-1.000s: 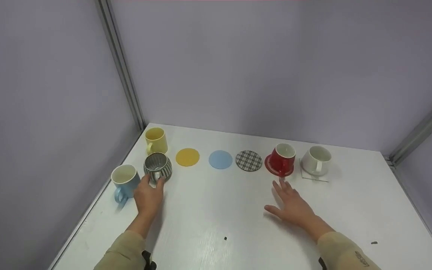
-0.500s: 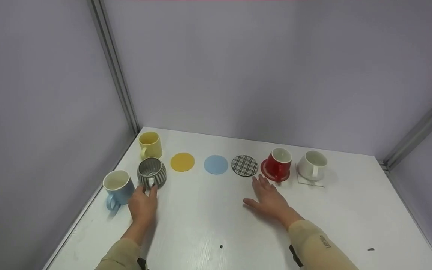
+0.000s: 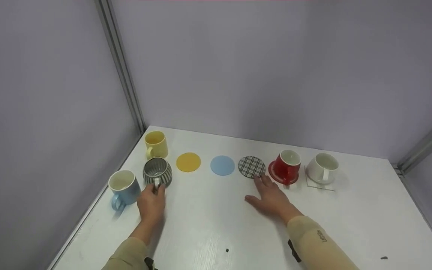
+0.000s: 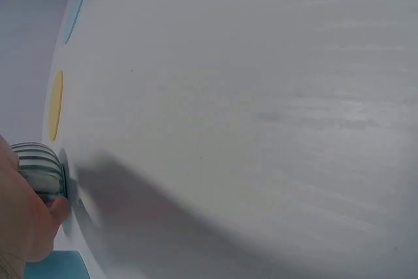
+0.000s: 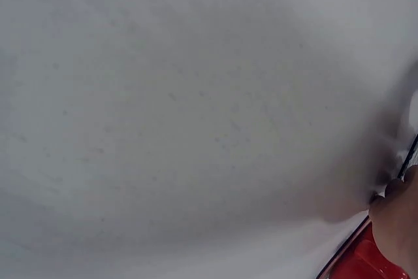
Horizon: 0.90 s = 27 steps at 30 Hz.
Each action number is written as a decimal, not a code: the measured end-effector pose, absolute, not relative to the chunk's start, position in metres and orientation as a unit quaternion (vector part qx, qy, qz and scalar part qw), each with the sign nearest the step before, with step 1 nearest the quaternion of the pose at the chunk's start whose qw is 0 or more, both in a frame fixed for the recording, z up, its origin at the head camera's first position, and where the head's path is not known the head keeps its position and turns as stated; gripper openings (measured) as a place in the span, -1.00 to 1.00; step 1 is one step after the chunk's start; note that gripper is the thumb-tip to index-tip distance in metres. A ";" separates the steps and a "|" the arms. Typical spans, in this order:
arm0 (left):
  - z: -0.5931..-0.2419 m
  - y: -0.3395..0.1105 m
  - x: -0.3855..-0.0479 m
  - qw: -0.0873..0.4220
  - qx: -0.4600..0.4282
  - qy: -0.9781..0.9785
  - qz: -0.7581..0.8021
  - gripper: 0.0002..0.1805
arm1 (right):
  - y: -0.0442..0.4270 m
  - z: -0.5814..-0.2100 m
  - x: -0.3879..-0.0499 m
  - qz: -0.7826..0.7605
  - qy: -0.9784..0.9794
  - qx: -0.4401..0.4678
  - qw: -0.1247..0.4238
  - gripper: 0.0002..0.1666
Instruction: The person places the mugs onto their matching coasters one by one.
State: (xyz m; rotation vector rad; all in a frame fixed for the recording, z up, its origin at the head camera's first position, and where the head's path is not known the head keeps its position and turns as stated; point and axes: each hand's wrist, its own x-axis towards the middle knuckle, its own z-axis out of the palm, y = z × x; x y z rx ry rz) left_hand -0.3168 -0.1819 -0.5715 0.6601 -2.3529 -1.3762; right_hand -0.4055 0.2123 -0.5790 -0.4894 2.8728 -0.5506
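Note:
My left hand (image 3: pixel 151 204) pinches the handle of a grey striped cup (image 3: pixel 163 176) at the left of the table. The cup stands upright; in the left wrist view its ribbed side (image 4: pixel 40 160) shows beyond the thumb. Close beside that hand is a light blue mug (image 3: pixel 128 192), and a yellow mug (image 3: pixel 158 147) stands behind the cup. My right hand (image 3: pixel 272 198) lies with fingers extended, fingertips at the near edge of a black-and-white plaid coaster (image 3: pixel 251 165). Whether they press on it I cannot tell. A red mug (image 3: pixel 287 168) on a red coaster (image 3: pixel 273 176) is just right of them.
A yellow coaster (image 3: pixel 188 162) and a blue coaster (image 3: pixel 222 165) lie between the striped cup and the plaid coaster. At the right, a white cup (image 3: pixel 319 170) stands on a square clear coaster (image 3: pixel 326 187). Walls rise behind and at both sides of the white table (image 3: pixel 208 217).
My right hand has moved left, from in front of the red mug to the plaid coaster's near edge. The left hand stays at the striped cup's handle. The head view has shifted slightly.

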 end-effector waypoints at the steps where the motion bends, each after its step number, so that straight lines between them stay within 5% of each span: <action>1: -0.572 -0.181 -0.317 0.168 0.233 -0.827 -0.483 -0.66 | 0.212 -0.579 -0.406 -0.184 0.965 -0.165 0.086 0.12; 27: -0.574 -0.187 -0.321 0.144 0.276 -0.796 -0.519 -0.63 | 0.207 -0.579 -0.407 -0.167 0.966 -0.163 0.109 0.12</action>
